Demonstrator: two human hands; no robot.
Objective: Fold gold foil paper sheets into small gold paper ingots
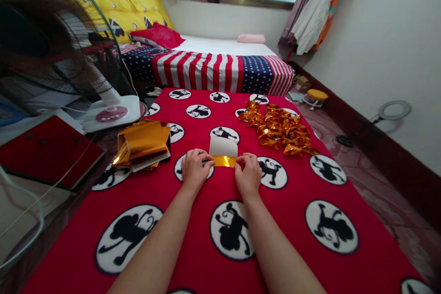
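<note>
A sheet of gold foil paper [223, 146] lies white side up in the middle of the red cloth, its near edge folded over into a shiny gold band. My left hand [196, 168] pinches the left end of that band. At the right end, my right hand [248, 173] grips the fold between thumb and fingers. Left of my hands is a stack of gold foil sheets [143, 142], some with white undersides showing. To the right, farther back, spreads a heap of folded gold foil pieces [279, 126].
The red cloth [165, 248] has black monkey figures in white circles. A fan [112, 105] stands at the left beside a red panel [48, 147]. Beyond the cloth is a bed [213, 69] with a flag-patterned cover. A yellow-topped stool [317, 95] sits on the floor at right.
</note>
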